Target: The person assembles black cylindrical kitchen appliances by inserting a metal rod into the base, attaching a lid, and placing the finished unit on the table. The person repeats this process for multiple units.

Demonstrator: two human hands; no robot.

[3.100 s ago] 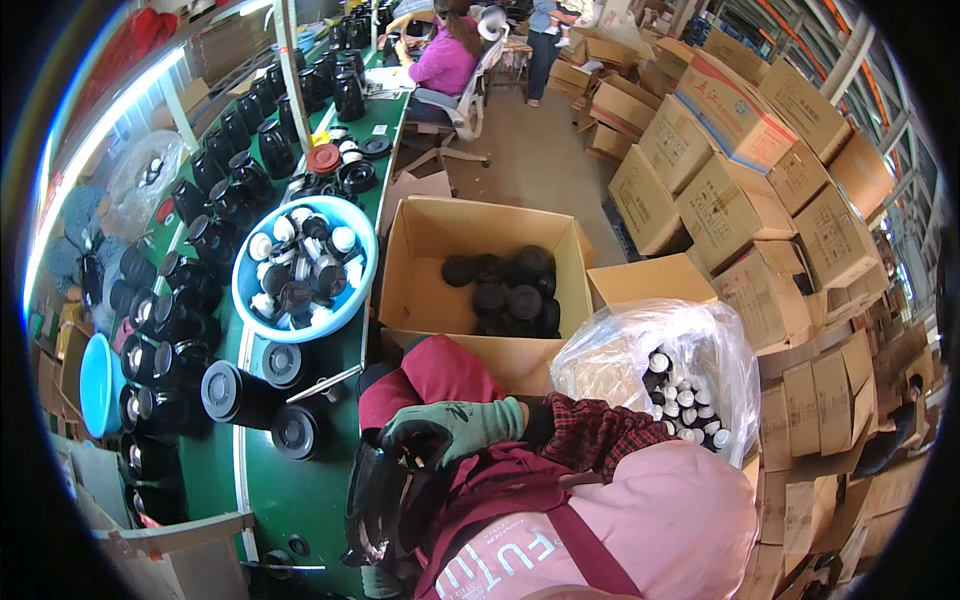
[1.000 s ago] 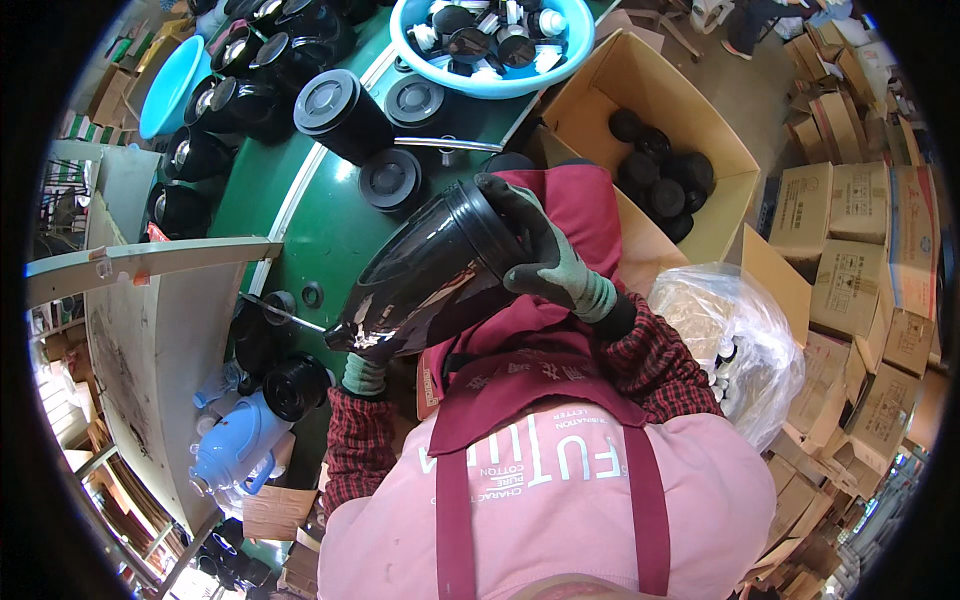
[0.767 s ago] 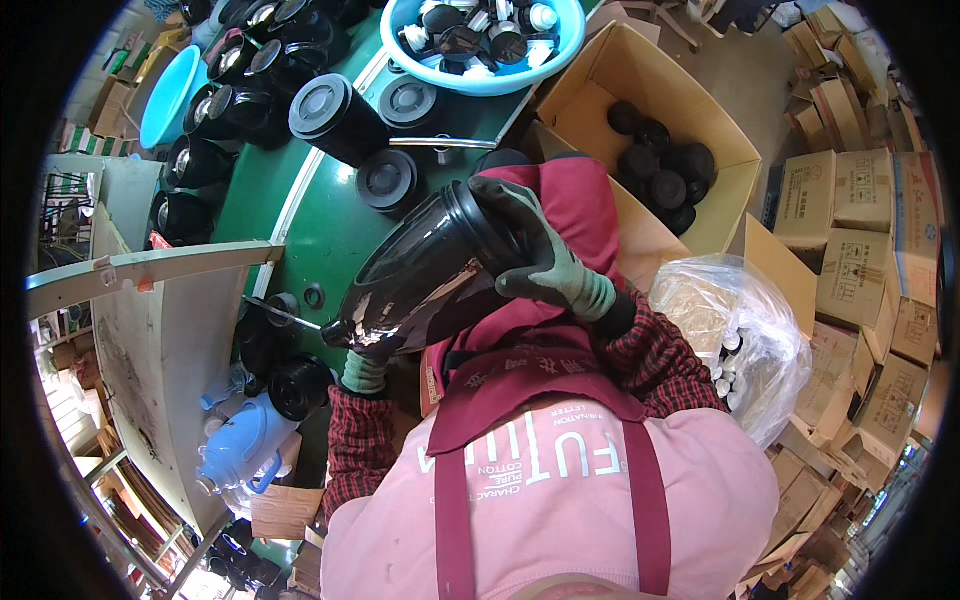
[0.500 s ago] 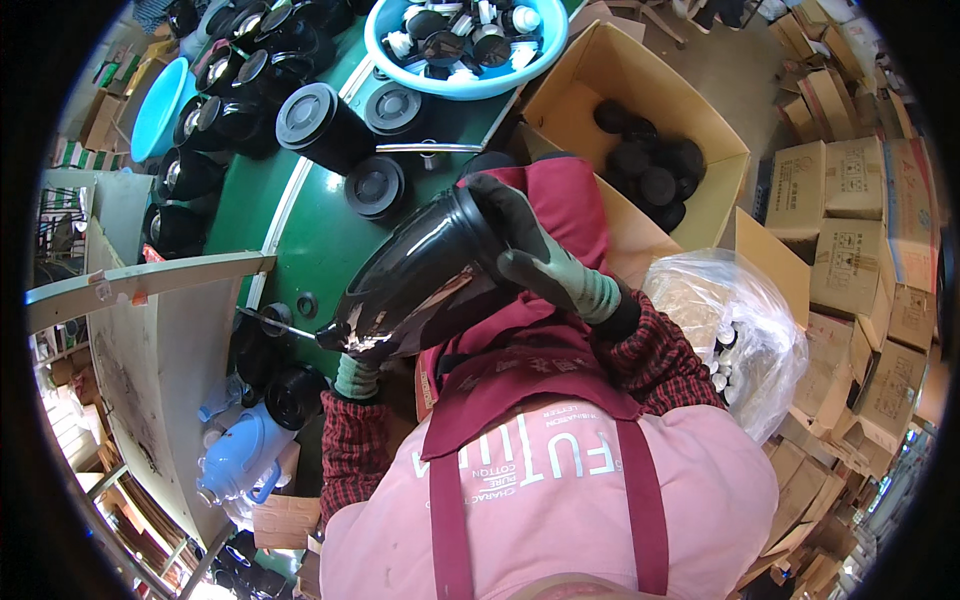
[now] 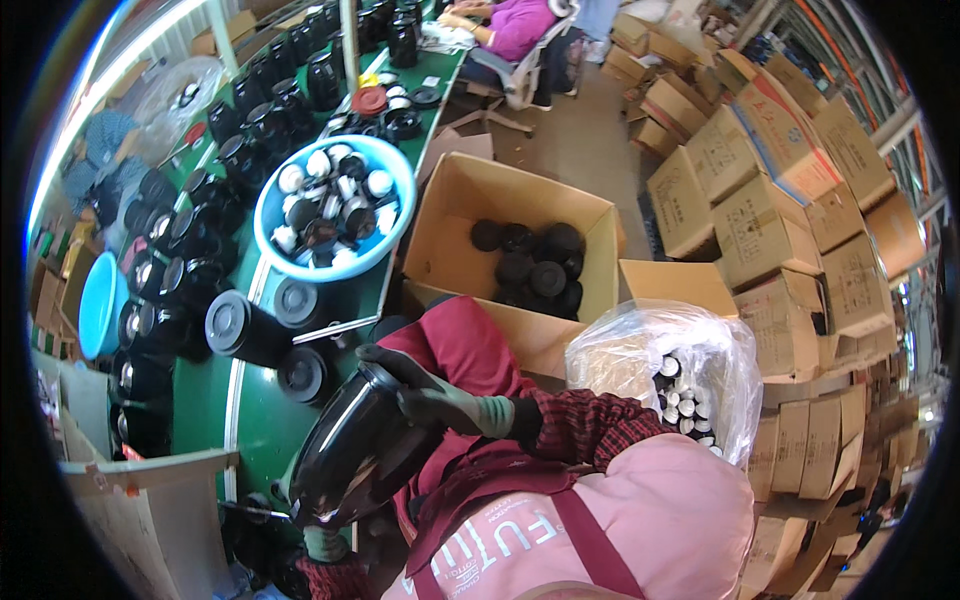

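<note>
A glossy black jug body (image 5: 355,450) lies tilted across my lap, its wide collared end up and its narrow end toward the lower left. My right hand (image 5: 440,400), in a grey-green glove, grips the wide end, fingers over the rim and thumb along the side. My left hand (image 5: 322,540) is at the narrow end; its pale green cuff shows, while most of its fingers are hidden behind the jug. Close to that end a thin metal rod (image 5: 255,510) sticks out. On the green bench, a black canister with a ridged lid (image 5: 230,322) stands beside round black lids (image 5: 303,374).
A blue basin (image 5: 262,215) of black and white stoppers sits on the bench, near rows of black jugs (image 5: 270,130). An open carton (image 5: 450,215) holds black round parts. Right of me are a plastic-lined box (image 5: 600,350) and stacked cartons (image 5: 760,225). Another person (image 5: 520,28) sits farther off.
My view has swung up and to the right, showing more bench and another person. The jug stays between my hands, now lower left in view, tilted more steeply.
</note>
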